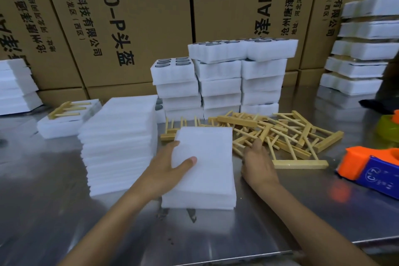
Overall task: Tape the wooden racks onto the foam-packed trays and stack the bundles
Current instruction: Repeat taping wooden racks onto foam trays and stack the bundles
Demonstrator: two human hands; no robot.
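At the lower centre of the frame, the left hand (172,165) grips the left edge of a white foam-packed tray (205,166) that lies flat on the steel bench (64,211), thumb on top and fingers curled round its side. Just right of the tray, the right hand (257,164) has its fingers relaxed and open, their tips touching the near sticks of the pile of wooden racks (278,134) spread across the centre right. At the right edge lies an orange and blue tape dispenser (371,166), with a green and orange object (389,125) beyond it. Left of the held tray stands a stack of flat foam sheets (118,142). Further left, one tray with a rack on top (67,116) rests apart. Behind the racks rise stacks of foam trays (222,80), some showing dark round items in their pockets. At upper right stands a taller stack of bundles (362,47). Printed cardboard boxes (140,17) fill the background.
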